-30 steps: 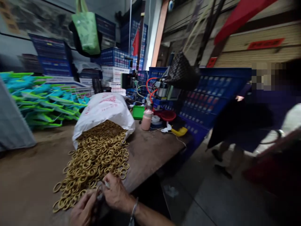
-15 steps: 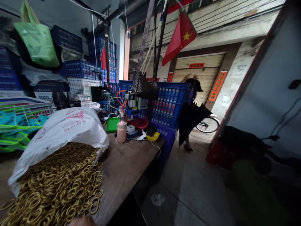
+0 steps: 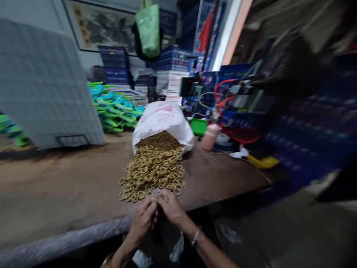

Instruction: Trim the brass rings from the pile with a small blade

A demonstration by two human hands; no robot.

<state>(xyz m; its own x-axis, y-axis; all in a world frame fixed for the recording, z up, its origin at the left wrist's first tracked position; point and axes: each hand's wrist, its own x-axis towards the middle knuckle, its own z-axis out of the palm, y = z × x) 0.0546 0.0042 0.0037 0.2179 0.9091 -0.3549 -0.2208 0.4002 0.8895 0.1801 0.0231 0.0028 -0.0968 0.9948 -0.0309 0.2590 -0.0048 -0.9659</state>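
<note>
At the front edge of the workbench [image 3: 92, 190], my left hand [image 3: 142, 219] and my right hand [image 3: 171, 208] meet with their fingers pinched together. Something small and greyish may be between the fingertips, but blur hides what it is. Just beyond the hands lies a heap of brass-coloured rings [image 3: 153, 167]. They spill from the open mouth of a white woven sack [image 3: 164, 111] lying on its side. A bracelet circles my right wrist.
A grey ribbed panel or crate [image 3: 50, 89] stands at the left, beside bright green and blue plastic pieces [image 3: 117, 108]. To the right are a pink bottle [image 3: 211, 137], a green tray [image 3: 199, 127], a red dish [image 3: 242, 135] and a yellow scoop-like piece [image 3: 263, 161]. Blue crates [image 3: 315, 126] rise beyond.
My view has swung from the doorway and street towards the bench. Both hands now show together at the bench edge; earlier only part of one hand showed at the bottom.
</note>
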